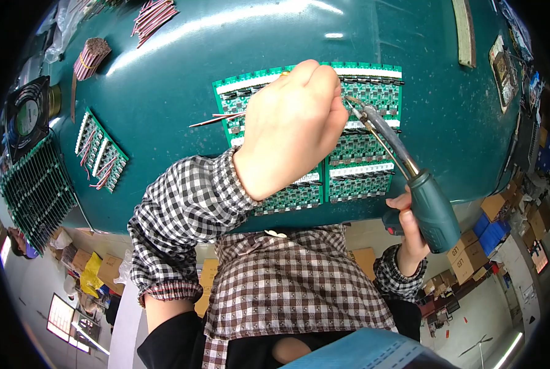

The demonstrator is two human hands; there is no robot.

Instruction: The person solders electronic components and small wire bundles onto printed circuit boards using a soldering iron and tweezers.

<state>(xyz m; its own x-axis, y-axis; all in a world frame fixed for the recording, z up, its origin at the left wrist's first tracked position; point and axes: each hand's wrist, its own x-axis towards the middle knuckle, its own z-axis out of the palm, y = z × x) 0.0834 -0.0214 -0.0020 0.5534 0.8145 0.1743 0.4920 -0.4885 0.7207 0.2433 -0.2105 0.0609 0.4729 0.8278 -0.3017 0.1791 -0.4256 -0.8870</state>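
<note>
My left hand (296, 120) is closed over the middle of two green circuit board panels (370, 147) lying side by side. Red and white wires (216, 119) stick out from under its left side; the fingertips are hidden. In my right hand (410, 224) is a soldering gun (434, 212) with a dark green body. Its metal tip reaches the right panel, close beside my left fingers. White strips and rows of small black parts run across the panels.
A smaller board with wires (101, 152) lies left on the green mat (164, 111). Beyond it are a bundle of wires (91, 58), loose wires (154, 19), a black fan (30, 117) and a stack of boards (36, 190). A wooden strip (464, 34) lies far right.
</note>
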